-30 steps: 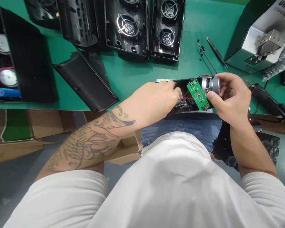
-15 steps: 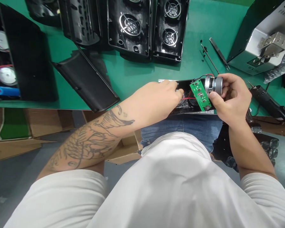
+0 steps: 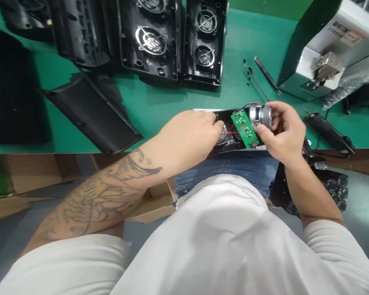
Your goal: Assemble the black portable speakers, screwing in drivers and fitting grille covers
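Observation:
My right hand point(image 3: 284, 131) grips a round silver-grey speaker driver point(image 3: 267, 117) between thumb and fingers, tilted on its side above the right end of a black speaker housing point(image 3: 229, 116). Beside the driver, a green circuit board point(image 3: 244, 130) lies slanted over the housing, with red and dark wires near it. My left hand point(image 3: 199, 129) is closed over the housing's left end, fingers bent down at its edge. Just under those fingertips, a second speaker driver point(image 3: 223, 138) is partly visible, with a red wire reaching from it. The left fingertips are partly hidden.
Open black speaker cases point(image 3: 204, 73) stand at the back of the green table point(image 3: 169, 104). A curved black cover point(image 3: 92, 110) lies left. On the right are tweezers point(image 3: 267, 76), a thin rod point(image 3: 258, 84), small screws, a power screwdriver point(image 3: 329, 132) and a silver machine point(image 3: 329, 45).
The view has shifted, so the table things appear further left and mostly slightly lower. Both hands keep nearly the same hold on the housing and driver.

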Motion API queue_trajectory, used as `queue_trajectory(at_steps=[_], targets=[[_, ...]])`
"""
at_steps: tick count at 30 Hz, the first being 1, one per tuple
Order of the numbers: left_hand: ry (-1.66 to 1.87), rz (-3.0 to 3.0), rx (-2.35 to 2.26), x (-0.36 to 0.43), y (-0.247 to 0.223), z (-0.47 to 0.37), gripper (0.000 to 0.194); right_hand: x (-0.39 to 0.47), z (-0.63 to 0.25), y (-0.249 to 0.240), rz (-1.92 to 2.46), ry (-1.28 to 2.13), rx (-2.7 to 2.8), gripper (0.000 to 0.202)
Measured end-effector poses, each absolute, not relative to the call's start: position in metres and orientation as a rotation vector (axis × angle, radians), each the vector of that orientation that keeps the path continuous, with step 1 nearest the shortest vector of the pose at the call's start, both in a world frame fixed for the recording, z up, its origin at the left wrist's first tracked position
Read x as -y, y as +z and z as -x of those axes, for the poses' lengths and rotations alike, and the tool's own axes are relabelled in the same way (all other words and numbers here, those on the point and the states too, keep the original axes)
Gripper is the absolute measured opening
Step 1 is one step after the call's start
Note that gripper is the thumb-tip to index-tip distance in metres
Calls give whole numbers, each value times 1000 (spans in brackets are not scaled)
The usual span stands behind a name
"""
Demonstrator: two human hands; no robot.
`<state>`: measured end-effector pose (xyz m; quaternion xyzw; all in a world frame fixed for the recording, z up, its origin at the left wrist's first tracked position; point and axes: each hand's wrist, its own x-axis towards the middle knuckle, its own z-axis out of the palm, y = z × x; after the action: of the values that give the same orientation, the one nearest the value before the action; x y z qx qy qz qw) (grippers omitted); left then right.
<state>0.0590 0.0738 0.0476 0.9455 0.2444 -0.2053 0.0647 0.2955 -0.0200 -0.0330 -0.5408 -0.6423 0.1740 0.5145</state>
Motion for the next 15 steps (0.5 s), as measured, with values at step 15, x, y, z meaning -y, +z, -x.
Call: queue_trajectory(at_steps=[15], targets=[[-492,-2820,-767,-69,39,-53,38,19,-303,-32,1277,414,1618,38]])
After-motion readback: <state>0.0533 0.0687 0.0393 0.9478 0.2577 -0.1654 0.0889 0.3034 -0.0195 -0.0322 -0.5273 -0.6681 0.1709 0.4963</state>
